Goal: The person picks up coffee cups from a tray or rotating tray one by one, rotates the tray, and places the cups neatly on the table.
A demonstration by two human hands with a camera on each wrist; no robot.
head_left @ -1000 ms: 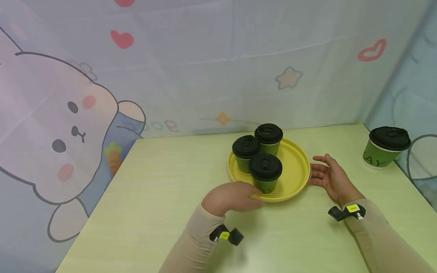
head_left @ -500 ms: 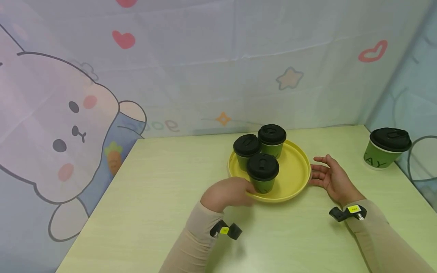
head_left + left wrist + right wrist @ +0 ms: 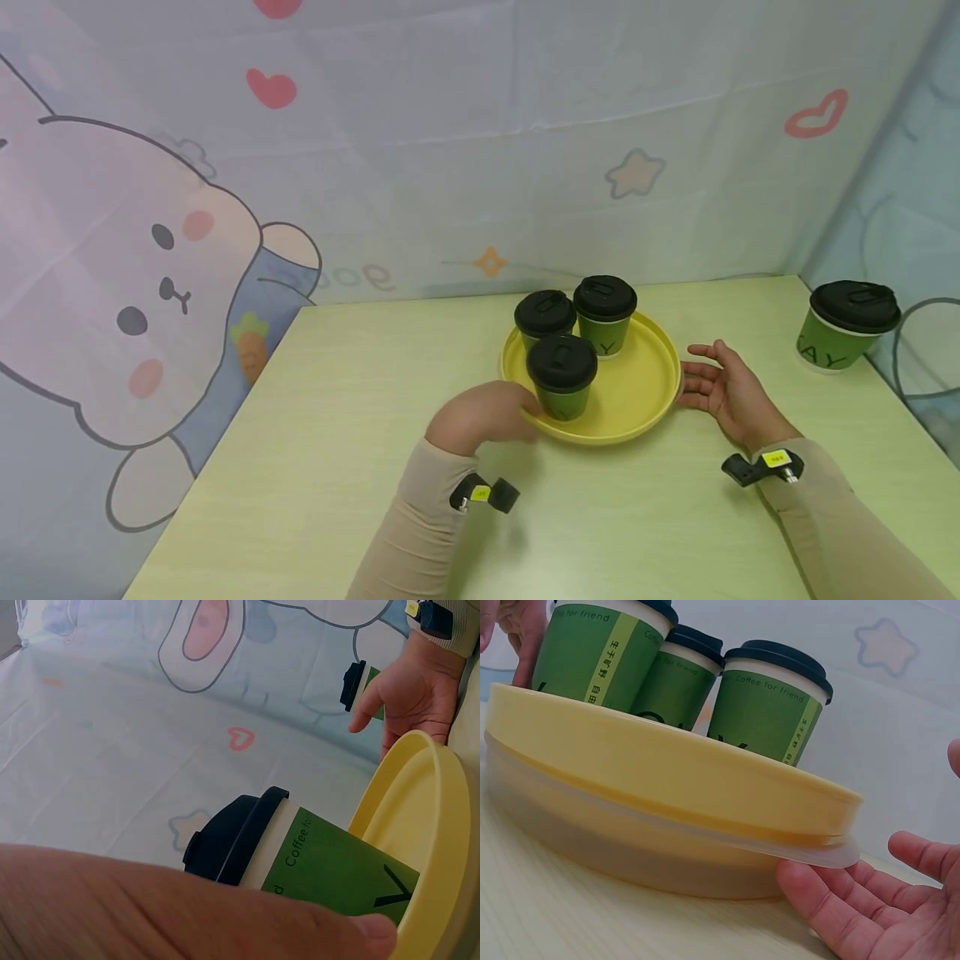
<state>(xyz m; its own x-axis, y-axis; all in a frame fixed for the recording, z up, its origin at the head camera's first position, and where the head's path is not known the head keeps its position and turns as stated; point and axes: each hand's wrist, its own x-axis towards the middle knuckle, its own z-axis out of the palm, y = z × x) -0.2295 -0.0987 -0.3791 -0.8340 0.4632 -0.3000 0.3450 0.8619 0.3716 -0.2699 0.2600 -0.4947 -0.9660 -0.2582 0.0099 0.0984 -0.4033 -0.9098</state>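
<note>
A round yellow tray [image 3: 641,387] holds 3 green paper coffee cups with black lids: a front cup [image 3: 562,379], a back left cup [image 3: 545,315] and a back right cup [image 3: 604,315]. My left hand [image 3: 483,414] grips the tray's left rim, its thumb [image 3: 371,930] close beside the front cup. Some of its fingers are hidden. At the tray's right side, my right hand [image 3: 729,396] has its palm turned up and fingers extended. In the right wrist view those fingertips [image 3: 799,877] touch the translucent lower layer [image 3: 630,847] beneath the yellow wall.
Another lidded green cup [image 3: 840,333] stands on the table at the right edge. Behind the pale table [image 3: 360,433] hangs a cartoon-printed cloth [image 3: 420,150], and more cloth hangs along the right side.
The tray has turned clockwise as seen from above: the front cup shifted left, the back right cup right. My left hand moved left along with the rim; my right hand stayed in place.
</note>
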